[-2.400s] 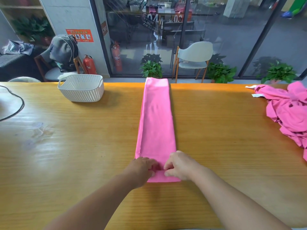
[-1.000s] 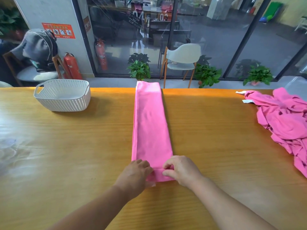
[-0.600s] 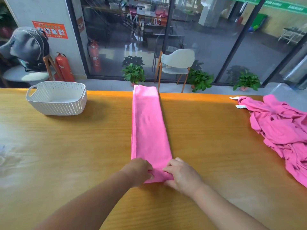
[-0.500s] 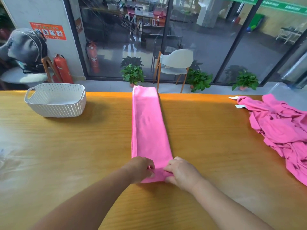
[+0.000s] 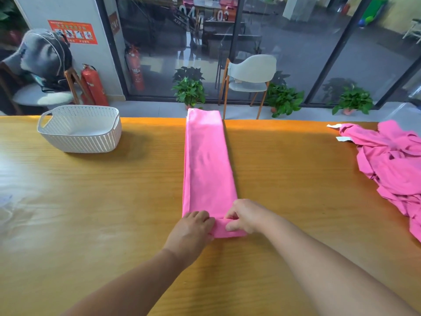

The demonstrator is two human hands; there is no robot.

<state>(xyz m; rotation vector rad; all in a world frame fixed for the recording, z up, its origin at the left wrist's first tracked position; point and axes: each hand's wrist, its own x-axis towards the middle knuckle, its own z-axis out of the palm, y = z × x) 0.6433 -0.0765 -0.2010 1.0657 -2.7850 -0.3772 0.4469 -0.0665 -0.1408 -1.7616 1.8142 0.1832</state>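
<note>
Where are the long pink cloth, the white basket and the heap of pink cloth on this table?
long pink cloth (image 5: pixel 208 169), head view, middle of the flat strip.
white basket (image 5: pixel 79 140), head view, its front wall.
heap of pink cloth (image 5: pixel 391 163), head view, middle of the crumpled pile.

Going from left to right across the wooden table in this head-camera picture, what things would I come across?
White basket → long folded pink cloth → crumpled pink pile. The left hand and right hand grip the cloth's rolled near end, so they share its place.
</note>
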